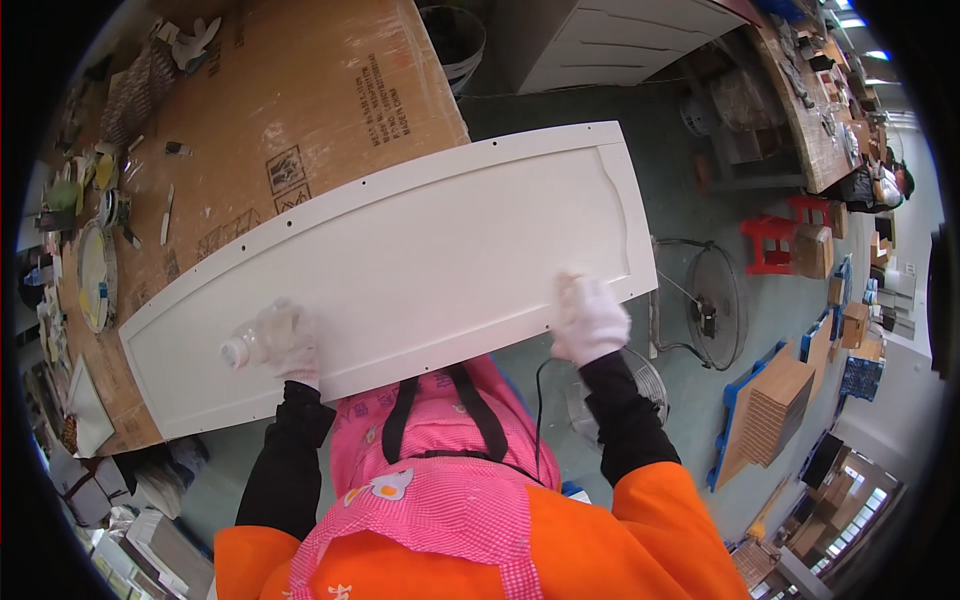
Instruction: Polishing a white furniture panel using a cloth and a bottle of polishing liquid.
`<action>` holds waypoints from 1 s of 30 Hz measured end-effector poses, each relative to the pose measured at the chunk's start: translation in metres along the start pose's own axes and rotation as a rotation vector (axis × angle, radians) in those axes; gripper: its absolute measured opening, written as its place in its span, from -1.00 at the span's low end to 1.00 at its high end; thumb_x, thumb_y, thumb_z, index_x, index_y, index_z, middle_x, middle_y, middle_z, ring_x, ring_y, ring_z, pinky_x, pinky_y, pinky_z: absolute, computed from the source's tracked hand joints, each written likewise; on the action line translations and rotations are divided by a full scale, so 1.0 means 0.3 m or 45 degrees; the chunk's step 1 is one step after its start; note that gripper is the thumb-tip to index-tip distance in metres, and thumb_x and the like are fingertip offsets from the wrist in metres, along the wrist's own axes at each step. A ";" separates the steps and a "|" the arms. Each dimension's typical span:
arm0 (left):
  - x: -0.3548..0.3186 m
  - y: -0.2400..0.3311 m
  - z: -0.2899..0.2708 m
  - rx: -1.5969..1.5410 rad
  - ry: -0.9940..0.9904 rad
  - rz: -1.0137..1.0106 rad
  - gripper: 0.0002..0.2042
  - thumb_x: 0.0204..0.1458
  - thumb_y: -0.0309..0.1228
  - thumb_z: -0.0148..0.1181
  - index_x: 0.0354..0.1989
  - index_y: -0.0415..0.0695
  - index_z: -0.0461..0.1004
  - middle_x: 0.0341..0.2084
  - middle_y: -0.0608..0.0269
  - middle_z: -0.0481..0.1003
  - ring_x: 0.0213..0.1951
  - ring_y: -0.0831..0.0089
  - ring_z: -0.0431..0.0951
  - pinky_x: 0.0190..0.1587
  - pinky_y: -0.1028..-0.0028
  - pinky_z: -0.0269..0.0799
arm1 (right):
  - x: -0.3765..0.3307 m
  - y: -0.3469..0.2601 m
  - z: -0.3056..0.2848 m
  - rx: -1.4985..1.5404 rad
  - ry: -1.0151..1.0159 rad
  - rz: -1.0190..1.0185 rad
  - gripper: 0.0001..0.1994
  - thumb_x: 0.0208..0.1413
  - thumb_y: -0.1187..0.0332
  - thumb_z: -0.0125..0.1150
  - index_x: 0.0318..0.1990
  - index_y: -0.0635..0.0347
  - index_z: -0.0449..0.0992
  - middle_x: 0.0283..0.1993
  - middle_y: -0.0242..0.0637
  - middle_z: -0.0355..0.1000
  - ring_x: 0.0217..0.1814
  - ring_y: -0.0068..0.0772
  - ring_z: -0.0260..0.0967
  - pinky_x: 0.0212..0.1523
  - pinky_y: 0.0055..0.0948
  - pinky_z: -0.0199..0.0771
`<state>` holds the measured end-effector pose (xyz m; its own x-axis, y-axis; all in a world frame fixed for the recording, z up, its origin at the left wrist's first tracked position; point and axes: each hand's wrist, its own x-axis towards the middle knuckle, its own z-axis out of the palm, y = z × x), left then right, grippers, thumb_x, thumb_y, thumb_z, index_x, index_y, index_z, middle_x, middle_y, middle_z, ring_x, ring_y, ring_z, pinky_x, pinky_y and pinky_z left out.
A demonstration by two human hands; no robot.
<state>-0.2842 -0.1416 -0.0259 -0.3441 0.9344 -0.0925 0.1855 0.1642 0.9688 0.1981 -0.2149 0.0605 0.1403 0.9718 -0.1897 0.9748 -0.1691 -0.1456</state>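
A long white panel [420, 250] with a raised border and small holes along its edges lies across a cardboard-covered table [300, 90]. My left hand [290, 345], in a white glove, grips a clear plastic bottle [250, 345] lying sideways over the panel's near left part. My right hand [590, 315], also gloved, presses on the panel's near right corner, fingers closed; whether it holds a cloth I cannot tell. I wear a pink checked apron over orange sleeves.
Tools, plates and scraps crowd the table's left edge [90, 270]. A floor fan [715, 305] lies to the right, with a red stool [770, 240], wooden boxes and a long workbench [810, 110] beyond. A white bucket [455, 40] stands at the far side.
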 end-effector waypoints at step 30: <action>0.000 -0.008 0.016 0.056 -0.034 0.012 -0.56 0.12 -0.35 0.29 0.15 -0.22 0.36 0.03 0.09 0.46 0.01 0.28 0.50 0.05 0.28 0.51 | 0.125 0.216 -0.204 -0.252 -0.249 -0.039 -0.57 -0.05 0.36 0.27 0.05 -0.15 0.44 -0.16 -0.17 0.50 -0.12 0.04 0.52 -0.14 0.02 0.55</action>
<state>-0.2801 -0.1405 -0.0293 -0.3174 0.9440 -0.0901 0.2288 0.1684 0.9588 0.2772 -0.1794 0.1032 0.0928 0.9223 -0.3751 0.9957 -0.0862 0.0344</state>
